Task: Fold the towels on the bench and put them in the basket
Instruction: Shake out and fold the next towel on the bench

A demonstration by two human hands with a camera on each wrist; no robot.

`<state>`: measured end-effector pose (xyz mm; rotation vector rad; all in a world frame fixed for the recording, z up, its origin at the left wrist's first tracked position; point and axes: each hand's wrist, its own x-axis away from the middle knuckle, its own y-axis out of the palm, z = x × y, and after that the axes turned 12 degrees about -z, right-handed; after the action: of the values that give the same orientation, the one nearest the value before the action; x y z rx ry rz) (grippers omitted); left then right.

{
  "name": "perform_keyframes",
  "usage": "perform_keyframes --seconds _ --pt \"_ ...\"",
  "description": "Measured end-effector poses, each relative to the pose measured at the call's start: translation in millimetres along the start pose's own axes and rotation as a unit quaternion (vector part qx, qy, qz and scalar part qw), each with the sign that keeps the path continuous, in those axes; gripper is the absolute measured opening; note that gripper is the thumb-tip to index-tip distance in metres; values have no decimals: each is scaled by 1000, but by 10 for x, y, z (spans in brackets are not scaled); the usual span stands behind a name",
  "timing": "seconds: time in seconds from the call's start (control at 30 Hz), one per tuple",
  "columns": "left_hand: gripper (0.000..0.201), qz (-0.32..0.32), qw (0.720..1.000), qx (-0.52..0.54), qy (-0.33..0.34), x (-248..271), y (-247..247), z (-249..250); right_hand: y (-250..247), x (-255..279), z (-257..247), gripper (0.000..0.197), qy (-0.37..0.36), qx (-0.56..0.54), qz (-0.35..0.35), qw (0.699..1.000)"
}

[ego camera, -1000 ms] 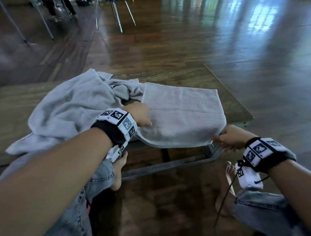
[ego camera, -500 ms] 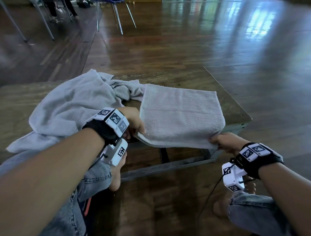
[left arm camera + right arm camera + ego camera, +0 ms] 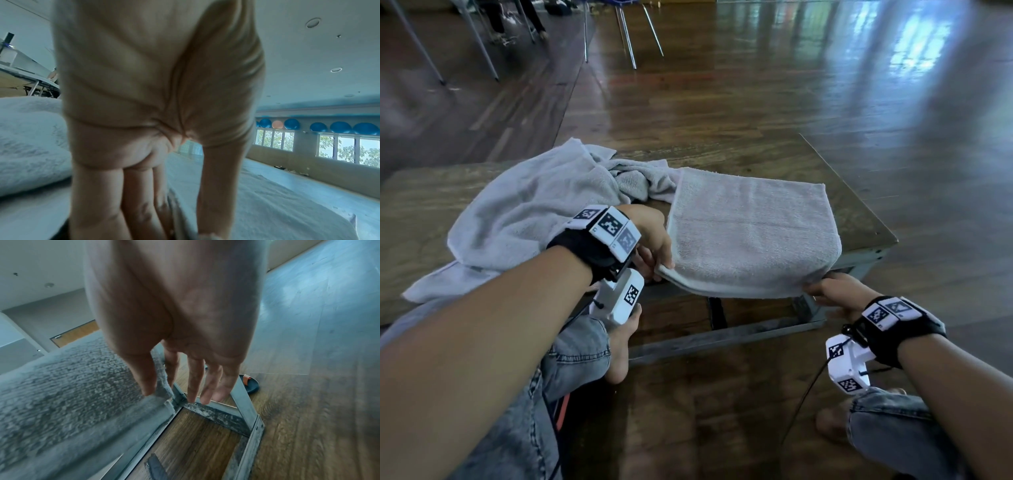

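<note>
A pale grey folded towel lies on the right end of the wooden bench, its near edge hanging over the front. My left hand pinches the near left corner, thumb on top and fingers under; the left wrist view shows the thumb and fingers on either side of the towel's edge. My right hand pinches the near right corner, seen in the right wrist view between thumb and forefinger at the towel. A second, rumpled grey towel lies heaped to the left. No basket shows.
The bench's grey metal frame runs below the towel's near edge. My knees in jeans and bare feet sit close under the bench front. Chair legs stand on the wooden floor beyond. A dark slipper lies by the bench leg.
My left hand slid off the towel's top to its near left corner and took hold. My right hand stayed on the right corner, moving slightly inward and under it.
</note>
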<state>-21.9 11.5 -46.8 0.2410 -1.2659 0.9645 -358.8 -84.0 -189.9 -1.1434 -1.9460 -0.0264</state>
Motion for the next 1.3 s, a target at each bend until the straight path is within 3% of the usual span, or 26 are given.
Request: perform_keyframes --seconds 0.13,0.2,0.27,0.37,0.43,0.57,0.67,0.77,0.83,0.93,1.0,1.13,1.2,1.3 --pt "56 43 993 57 92 64 -66 41 -69 48 -12 30 -10 -16 -17 1000" --pt "38 22 991 55 119 168 -100 85 -119 165 -44 20 9 -7 -52 999" --pt "20 11 987 47 155 273 -136 119 -234 304 -130 14 10 65 -90 994" --pt "20 24 963 108 244 372 -202 162 -479 571 -383 22 -28 240 -85 967" --pt "22 36 939 161 301 404 -247 176 -637 722 -578 26 -73 282 -56 955" --pt "39 80 911 147 376 398 -348 174 -848 894 -779 5 -179 115 35 977" --pt "36 167 911 78 368 343 -410 182 -898 913 -844 17 -217 10 19 976" --pt "15 258 891 67 366 275 -448 222 -942 928 -939 32 -219 -50 -37 974" --pt "22 298 871 105 377 236 -480 246 -988 934 -985 41 -232 -21 -63 970" --pt "25 352 847 117 382 229 -533 294 -1046 915 -990 39 -267 71 0 961" --pt "34 363 839 128 384 234 -561 336 -1067 889 -967 34 -290 78 45 953" --pt "42 360 844 143 371 197 -572 408 -1090 839 -956 21 -319 57 59 944" --pt "37 351 848 162 363 169 -565 435 -1084 813 -968 9 -326 37 85 941" --pt "16 314 857 223 342 163 -527 470 -1100 797 -1002 9 -330 10 107 938"
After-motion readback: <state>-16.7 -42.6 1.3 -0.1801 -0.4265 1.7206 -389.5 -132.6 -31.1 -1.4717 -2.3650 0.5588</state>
